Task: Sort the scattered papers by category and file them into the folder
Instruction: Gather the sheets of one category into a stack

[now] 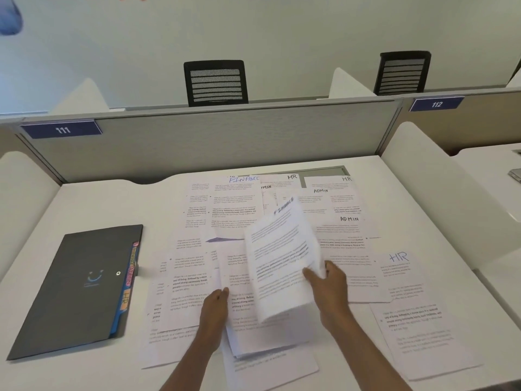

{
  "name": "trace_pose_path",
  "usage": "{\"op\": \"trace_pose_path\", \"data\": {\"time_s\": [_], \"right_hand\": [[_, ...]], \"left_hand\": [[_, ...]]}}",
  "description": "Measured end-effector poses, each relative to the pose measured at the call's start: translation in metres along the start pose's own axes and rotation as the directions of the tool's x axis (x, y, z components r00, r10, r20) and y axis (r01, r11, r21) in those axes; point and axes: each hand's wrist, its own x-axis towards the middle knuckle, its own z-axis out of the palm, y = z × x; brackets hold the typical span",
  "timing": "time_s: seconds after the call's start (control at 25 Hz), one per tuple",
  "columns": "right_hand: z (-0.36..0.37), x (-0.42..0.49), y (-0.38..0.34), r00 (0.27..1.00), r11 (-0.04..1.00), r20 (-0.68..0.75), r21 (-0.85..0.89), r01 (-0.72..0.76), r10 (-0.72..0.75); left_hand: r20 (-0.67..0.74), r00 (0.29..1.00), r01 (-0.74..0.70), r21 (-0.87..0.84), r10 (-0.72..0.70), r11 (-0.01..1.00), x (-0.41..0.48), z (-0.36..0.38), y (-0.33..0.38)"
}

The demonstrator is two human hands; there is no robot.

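Observation:
Many printed sheets lie scattered over the white desk [84, 198], hand-labelled FINANCE [244, 179], HR [398, 257] and ADMIN [349, 219]. My right hand [327, 280] pinches the right edge of a lifted, curling sheet [282, 255] marked FINANCE, raised above the pile. My left hand [215, 301] rests with straight fingers on the papers just left of that sheet. A dark grey folder [76, 289] with coloured tabs lies shut at the desk's left.
A grey partition [211, 136] with label 111 closes the back of the desk. White side dividers [423, 179] stand left and right. Two black mesh chairs [215, 83] sit beyond the partition. A neighbouring desk is at the right.

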Motion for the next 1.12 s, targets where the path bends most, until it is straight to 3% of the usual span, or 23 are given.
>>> {"op": "trace_pose_path", "data": {"time_s": [0.12,0.32,0.44,0.56,0.64,0.72,0.8,0.88,1.0,1.12], "right_hand": [[0.015,-0.019,0.047,0.985,0.99,0.1,0.005,-0.14,0.139],[0.027,-0.029,0.084,0.983,0.968,0.04,-0.185,-0.168,0.179],[0.023,-0.026,0.084,0.991,0.925,0.112,-0.379,-0.021,0.068],[0.009,-0.013,0.08,0.976,0.848,0.161,-0.488,0.205,-0.143],[-0.006,0.006,0.073,0.968,0.865,0.176,-0.439,0.242,-0.182],[-0.026,0.026,0.062,0.963,0.94,0.266,-0.316,0.126,-0.04],[-0.048,0.044,0.058,0.895,0.978,0.432,-0.206,-0.02,0.109],[-0.067,0.056,0.064,0.835,0.982,0.524,-0.165,-0.094,0.168],[-0.086,0.068,0.079,0.862,0.988,0.485,-0.023,-0.153,0.145],[-0.099,0.072,0.086,0.926,0.985,0.359,0.074,-0.153,0.117]], "left_hand": [[-0.041,0.999,-0.015,-0.07,0.012,0.997,-0.006,0.0,-0.002],[-0.049,0.997,-0.065,-0.021,0.064,0.998,-0.01,0.003,-0.005],[-0.03,0.994,-0.104,0.048,0.106,0.993,-0.015,0.006,-0.006],[-0.092,0.987,-0.128,0.021,0.129,0.992,-0.023,0.012,-0.003],[-0.1,0.985,-0.145,-0.033,0.141,0.989,-0.03,0.017,0.0],[-0.027,0.984,-0.178,-0.094,0.176,0.98,-0.038,0.025,0.006],[0.058,0.975,-0.205,-0.123,0.213,0.971,-0.047,0.036,0.014],[0.114,0.968,-0.21,-0.126,0.224,0.97,-0.056,0.047,0.023],[0.223,0.961,-0.144,-0.105,0.165,0.984,-0.063,0.057,0.028],[0.388,0.92,-0.043,-0.048,0.059,0.998,-0.069,0.064,0.022]]}}
